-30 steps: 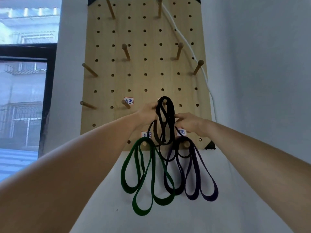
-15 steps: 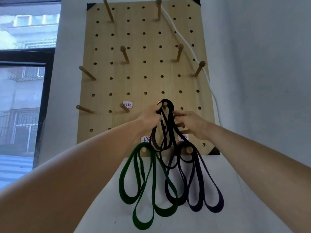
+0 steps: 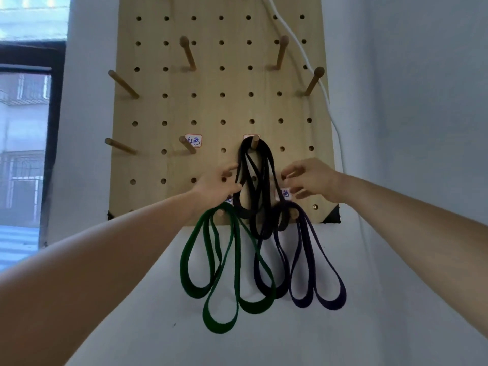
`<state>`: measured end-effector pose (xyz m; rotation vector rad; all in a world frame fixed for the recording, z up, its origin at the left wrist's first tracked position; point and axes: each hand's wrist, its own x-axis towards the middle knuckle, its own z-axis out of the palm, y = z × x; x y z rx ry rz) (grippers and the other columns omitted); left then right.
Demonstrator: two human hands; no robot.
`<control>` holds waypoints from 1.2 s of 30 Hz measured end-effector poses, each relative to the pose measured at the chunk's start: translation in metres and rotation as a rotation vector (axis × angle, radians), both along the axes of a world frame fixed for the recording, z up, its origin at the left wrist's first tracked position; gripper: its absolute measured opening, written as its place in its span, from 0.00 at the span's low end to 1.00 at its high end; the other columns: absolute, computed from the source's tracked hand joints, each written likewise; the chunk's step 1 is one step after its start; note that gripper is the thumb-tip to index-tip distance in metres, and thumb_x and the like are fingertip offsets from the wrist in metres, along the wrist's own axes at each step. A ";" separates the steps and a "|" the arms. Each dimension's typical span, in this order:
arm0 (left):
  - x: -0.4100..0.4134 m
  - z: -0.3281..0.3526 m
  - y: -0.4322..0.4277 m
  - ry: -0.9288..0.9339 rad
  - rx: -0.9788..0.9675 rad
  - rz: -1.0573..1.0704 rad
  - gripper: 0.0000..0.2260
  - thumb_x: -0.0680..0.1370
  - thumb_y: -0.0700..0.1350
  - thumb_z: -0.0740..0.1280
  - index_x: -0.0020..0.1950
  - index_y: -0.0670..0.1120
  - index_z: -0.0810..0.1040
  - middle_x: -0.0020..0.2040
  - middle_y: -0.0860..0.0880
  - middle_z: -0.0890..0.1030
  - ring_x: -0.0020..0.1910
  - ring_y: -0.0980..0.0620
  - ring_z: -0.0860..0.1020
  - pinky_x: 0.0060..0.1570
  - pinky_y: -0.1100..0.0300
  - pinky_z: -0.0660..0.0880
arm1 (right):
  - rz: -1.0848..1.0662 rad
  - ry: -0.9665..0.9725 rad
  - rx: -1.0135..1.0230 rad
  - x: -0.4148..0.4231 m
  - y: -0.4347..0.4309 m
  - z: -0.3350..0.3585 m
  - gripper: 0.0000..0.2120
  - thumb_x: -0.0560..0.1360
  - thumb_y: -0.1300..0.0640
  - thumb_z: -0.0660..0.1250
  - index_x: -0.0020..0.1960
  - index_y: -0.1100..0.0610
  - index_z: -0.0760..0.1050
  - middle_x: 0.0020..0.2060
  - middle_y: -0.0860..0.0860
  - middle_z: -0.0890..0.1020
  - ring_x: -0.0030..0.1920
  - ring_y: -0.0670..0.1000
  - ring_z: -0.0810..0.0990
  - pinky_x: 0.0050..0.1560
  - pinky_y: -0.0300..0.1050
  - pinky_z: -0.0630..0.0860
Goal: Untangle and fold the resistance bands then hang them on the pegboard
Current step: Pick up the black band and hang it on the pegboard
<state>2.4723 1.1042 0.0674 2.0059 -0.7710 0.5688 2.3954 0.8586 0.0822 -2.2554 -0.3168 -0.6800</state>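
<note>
Black resistance band (image 3: pixel 254 186) looped over a wooden peg (image 3: pixel 255 141) on the pegboard (image 3: pixel 221 83), green band (image 3: pixel 224 268) and purple band (image 3: pixel 311 265) hanging from lower pegs, left hand (image 3: pixel 216 187) fingers spread touching the black loops, right hand (image 3: pixel 311 180) open just beside them.

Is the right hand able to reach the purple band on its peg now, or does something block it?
Probably yes. The right hand is open, just above the purple band, and holds nothing. Only loops of the black band overlap the purple band's left side; its right side hangs free.
</note>
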 end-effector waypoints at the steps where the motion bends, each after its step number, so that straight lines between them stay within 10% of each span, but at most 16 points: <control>1: -0.002 -0.007 0.005 -0.015 0.004 0.033 0.26 0.78 0.46 0.73 0.75 0.53 0.72 0.65 0.49 0.77 0.62 0.48 0.78 0.65 0.50 0.76 | -0.012 0.017 -0.066 -0.003 -0.003 -0.005 0.12 0.79 0.62 0.70 0.61 0.55 0.79 0.54 0.54 0.82 0.50 0.52 0.84 0.52 0.47 0.83; 6: -0.014 -0.023 0.011 -0.098 -0.042 0.127 0.11 0.77 0.48 0.74 0.58 0.51 0.79 0.51 0.53 0.83 0.48 0.54 0.82 0.39 0.64 0.78 | 0.010 0.018 -0.225 -0.007 0.005 -0.017 0.16 0.79 0.60 0.70 0.67 0.56 0.79 0.61 0.49 0.83 0.58 0.45 0.81 0.60 0.39 0.77; 9: -0.014 -0.019 0.001 -0.104 -0.009 0.149 0.07 0.76 0.46 0.76 0.50 0.53 0.79 0.46 0.53 0.85 0.48 0.55 0.83 0.52 0.54 0.81 | 0.030 0.106 -0.262 -0.004 0.022 -0.017 0.17 0.83 0.57 0.65 0.72 0.52 0.76 0.67 0.49 0.79 0.61 0.48 0.80 0.67 0.43 0.74; 14: -0.010 -0.012 -0.021 -0.033 0.230 0.110 0.12 0.83 0.42 0.65 0.64 0.49 0.82 0.65 0.50 0.82 0.64 0.52 0.78 0.63 0.63 0.69 | -0.048 0.244 -0.348 0.022 0.041 -0.019 0.20 0.85 0.46 0.57 0.75 0.47 0.71 0.68 0.47 0.75 0.45 0.40 0.73 0.42 0.33 0.66; 18: 0.001 -0.005 -0.017 0.128 0.252 0.058 0.18 0.82 0.36 0.60 0.69 0.47 0.80 0.71 0.48 0.77 0.72 0.50 0.72 0.62 0.65 0.64 | -0.127 0.305 -0.325 0.035 0.039 -0.021 0.28 0.80 0.33 0.52 0.76 0.42 0.69 0.78 0.51 0.66 0.75 0.54 0.65 0.71 0.52 0.65; 21: 0.007 -0.008 -0.003 0.185 0.232 0.003 0.20 0.80 0.35 0.61 0.69 0.49 0.79 0.71 0.48 0.78 0.72 0.49 0.72 0.66 0.61 0.66 | -0.007 0.310 -0.246 0.028 0.035 -0.020 0.29 0.82 0.36 0.43 0.72 0.44 0.74 0.75 0.47 0.71 0.78 0.52 0.63 0.72 0.49 0.62; 26: -0.005 -0.024 0.015 0.135 0.222 -0.089 0.22 0.81 0.38 0.64 0.75 0.49 0.72 0.72 0.49 0.75 0.72 0.52 0.70 0.70 0.58 0.63 | 0.035 0.219 -0.206 0.021 0.023 -0.019 0.30 0.79 0.32 0.47 0.59 0.43 0.83 0.69 0.48 0.78 0.75 0.52 0.69 0.79 0.60 0.56; 36: -0.036 -0.037 0.052 -0.052 0.211 -0.065 0.21 0.77 0.41 0.73 0.69 0.53 0.78 0.70 0.54 0.78 0.70 0.55 0.74 0.74 0.47 0.68 | 0.072 0.124 -0.311 -0.032 0.022 -0.022 0.16 0.82 0.43 0.63 0.63 0.48 0.82 0.67 0.44 0.80 0.69 0.45 0.74 0.70 0.43 0.65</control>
